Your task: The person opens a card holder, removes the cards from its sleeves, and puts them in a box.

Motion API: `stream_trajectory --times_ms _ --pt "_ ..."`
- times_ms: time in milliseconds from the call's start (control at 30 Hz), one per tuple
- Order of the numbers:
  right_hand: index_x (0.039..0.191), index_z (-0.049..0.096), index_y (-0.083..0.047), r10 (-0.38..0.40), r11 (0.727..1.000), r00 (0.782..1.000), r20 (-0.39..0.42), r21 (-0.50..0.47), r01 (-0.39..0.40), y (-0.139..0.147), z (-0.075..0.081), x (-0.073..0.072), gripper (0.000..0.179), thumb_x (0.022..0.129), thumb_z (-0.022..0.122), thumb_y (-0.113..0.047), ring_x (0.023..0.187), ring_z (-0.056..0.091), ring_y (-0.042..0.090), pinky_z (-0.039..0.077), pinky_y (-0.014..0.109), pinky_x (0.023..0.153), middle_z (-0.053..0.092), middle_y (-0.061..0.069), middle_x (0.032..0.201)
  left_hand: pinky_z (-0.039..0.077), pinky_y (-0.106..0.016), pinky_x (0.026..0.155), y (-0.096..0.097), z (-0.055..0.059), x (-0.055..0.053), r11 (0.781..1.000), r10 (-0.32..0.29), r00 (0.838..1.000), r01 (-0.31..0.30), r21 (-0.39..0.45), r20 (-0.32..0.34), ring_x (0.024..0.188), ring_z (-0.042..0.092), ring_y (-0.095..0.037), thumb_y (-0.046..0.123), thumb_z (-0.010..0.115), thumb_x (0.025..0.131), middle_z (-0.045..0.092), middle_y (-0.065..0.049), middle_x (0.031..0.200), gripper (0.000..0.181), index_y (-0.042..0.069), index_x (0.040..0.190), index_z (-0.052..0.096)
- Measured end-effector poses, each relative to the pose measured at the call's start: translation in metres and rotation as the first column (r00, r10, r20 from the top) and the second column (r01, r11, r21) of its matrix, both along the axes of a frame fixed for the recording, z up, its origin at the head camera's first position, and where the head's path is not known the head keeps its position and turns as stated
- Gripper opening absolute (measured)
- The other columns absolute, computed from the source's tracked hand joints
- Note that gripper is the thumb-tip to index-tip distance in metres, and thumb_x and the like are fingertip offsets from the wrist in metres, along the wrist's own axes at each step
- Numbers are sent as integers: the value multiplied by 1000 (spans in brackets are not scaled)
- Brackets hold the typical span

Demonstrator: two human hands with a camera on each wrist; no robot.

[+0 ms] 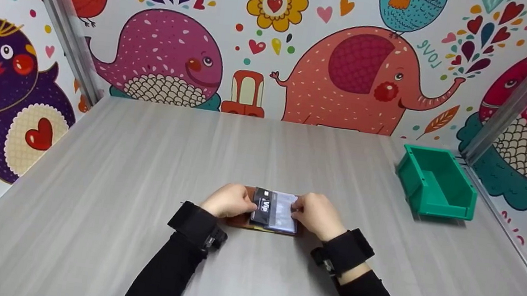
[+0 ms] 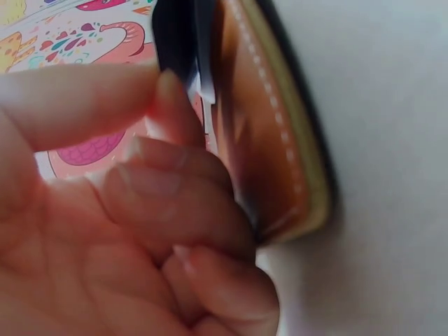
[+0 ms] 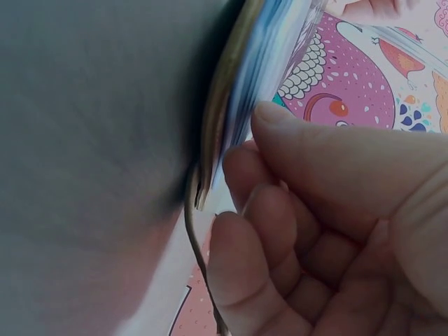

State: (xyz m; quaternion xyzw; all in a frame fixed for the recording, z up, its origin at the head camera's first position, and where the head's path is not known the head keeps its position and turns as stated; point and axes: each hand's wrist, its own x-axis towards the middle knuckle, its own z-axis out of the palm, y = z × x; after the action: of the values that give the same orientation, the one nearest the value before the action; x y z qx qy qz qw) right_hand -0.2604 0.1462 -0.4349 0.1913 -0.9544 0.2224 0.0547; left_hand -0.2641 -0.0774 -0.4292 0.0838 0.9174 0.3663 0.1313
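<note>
Brown leather wallet [image 1: 238, 221] lies flat on the grey table [image 1: 139, 162], near the front edge and about centre, right between the two hands. On top of it sits a dark card [image 1: 263, 205] with white lettering, overlapping a row of clear plastic card sleeves [image 1: 285, 212]. The left wrist view comes in tight on the wallet's edge [image 2: 280, 140]: tan leather, a line of pale stitching, a lighter rim, the dark card standing just above the fingertips. The right wrist view shows the other side, the sleeves [image 3: 273, 63] fanned in pale blue layers against the wallet's rim.

Left hand [image 1: 228, 200] is curled, fingers bent in against the wallet's left end, thumb and fingertips [image 2: 175, 105] pinching at the card's edge. Right hand [image 1: 318, 215] is curled too, thumb [image 3: 315, 140] pressed against the edge of the sleeves with the fingers folded beneath. Both wrists wear black bands over black sleeves.

Further out, a green plastic bin [image 1: 437, 183] stands on the table's far right, well apart from the hands, its open front facing the near side. Behind the table, a cartoon wall: a purple whale [image 1: 168, 59], a red elephant [image 1: 359, 79], a yellow flower above. Metal posts run up at both back corners.
</note>
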Motion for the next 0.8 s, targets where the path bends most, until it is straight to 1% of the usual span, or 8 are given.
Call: stream_trajectory --times_ms 200,333,500,633,800 --pt "92 78 0 -3 1000 1000 5 1 3 -1 -1 -1 15 77 80 -1 87 68 30 53 43 79 74 11 91 39 -22 49 -3 0 0 999 27 999 -28 28 43 54 48 -11 14 71 88 57 -2 64 28 8 65 56" --pt "89 78 -1 5 1000 1000 -7 4 -5 0 -1 -1 13 76 80 0 83 68 28 53 42 77 74 9 88 38 -22 49 -6 0 0 999 20 999 -22 42 30 53 48 -10 14 71 88 55 0 62 28 8 65 55" --pt "87 78 -1 16 1000 1000 -27 6 -15 1 -3 -2 12 75 80 1 79 67 28 53 42 74 73 9 85 36 -21 47 -9 -1 -1 998 14 1000 -15 57 16 50 44 -9 13 70 87 49 3 57 32 11 61 52" --pt "88 78 -1 15 1000 1000 -27 3 -15 1 -4 -2 12 76 79 1 79 67 28 53 42 74 73 9 86 34 -22 45 -11 1 -1 998 14 999 -16 66 29 48 42 -8 13 69 87 47 4 55 35 13 58 50" --pt "90 78 -1 10 1000 999 -30 11 -10 1 -4 -1 13 77 80 0 80 68 28 53 42 74 73 9 87 36 -22 45 -13 5 0 995 29 999 -34 93 46 49 44 -9 12 69 87 51 1 59 32 12 60 52"
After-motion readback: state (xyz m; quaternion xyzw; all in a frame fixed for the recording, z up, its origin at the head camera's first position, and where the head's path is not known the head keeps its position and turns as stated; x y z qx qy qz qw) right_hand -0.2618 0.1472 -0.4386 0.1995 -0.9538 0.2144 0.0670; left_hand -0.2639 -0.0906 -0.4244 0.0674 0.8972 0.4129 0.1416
